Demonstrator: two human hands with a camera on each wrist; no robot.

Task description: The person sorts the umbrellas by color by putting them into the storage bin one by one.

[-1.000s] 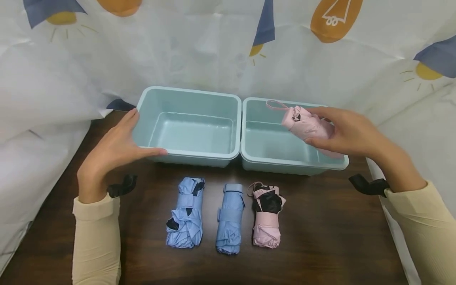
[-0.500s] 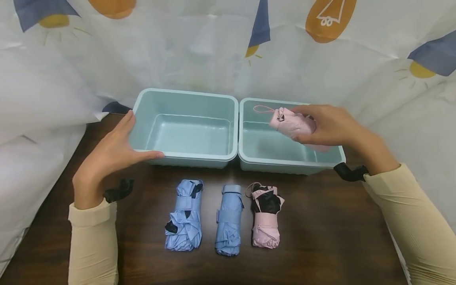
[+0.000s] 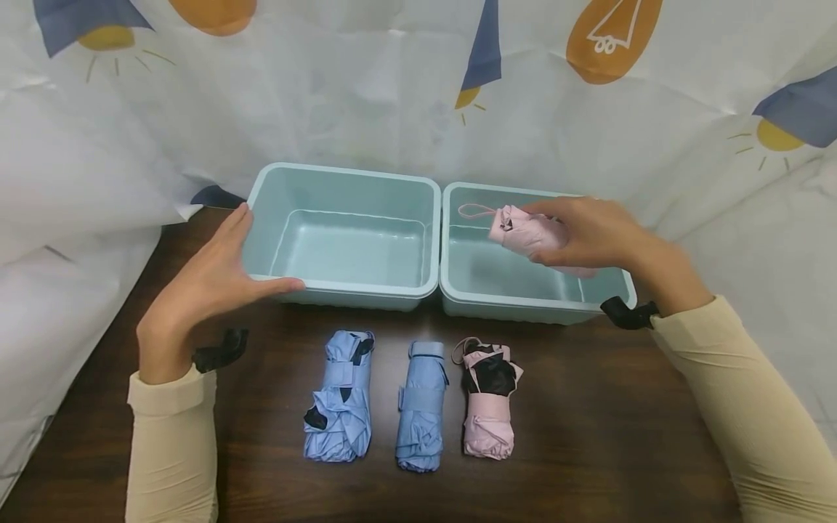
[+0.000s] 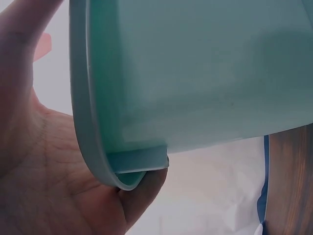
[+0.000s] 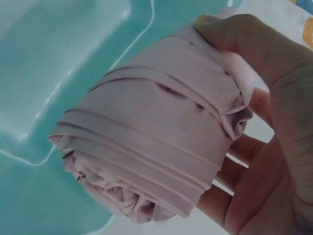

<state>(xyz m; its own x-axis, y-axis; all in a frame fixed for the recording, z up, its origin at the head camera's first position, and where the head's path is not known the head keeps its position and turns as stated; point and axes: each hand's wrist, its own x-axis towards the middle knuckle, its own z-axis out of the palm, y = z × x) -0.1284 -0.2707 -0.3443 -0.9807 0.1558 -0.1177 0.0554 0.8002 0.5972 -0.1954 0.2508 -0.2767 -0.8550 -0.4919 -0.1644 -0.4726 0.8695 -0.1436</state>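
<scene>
"What's held, and where?"

"A folded pale-pink fabric umbrella [image 3: 525, 231], at one o'clock from the person, above a rectangular pale-teal plastic bin [image 3: 510, 308], its thin pink cord loop [image 3: 476, 205] towards ten. The right hand [image 3: 591, 231] grasps it; the left hand [image 3: 205, 280] grips the end of a matching left-hand bin [image 3: 366, 295], at eleven."

"Best handling?"

"I'd keep it level, loop clear of the rim, left-hand bin steadied. Nearer lie two blue folded umbrellas [image 3: 421, 407] and a pink-and-black one [image 3: 489, 403]."

Both arms [image 3: 171, 447] reach forward: left grip [image 3: 211, 270] spread wide, thumb [image 3: 277, 286] outstretched; right grip [image 3: 591, 234] curled, thumb opposite fingers [image 5: 234, 172].
</scene>
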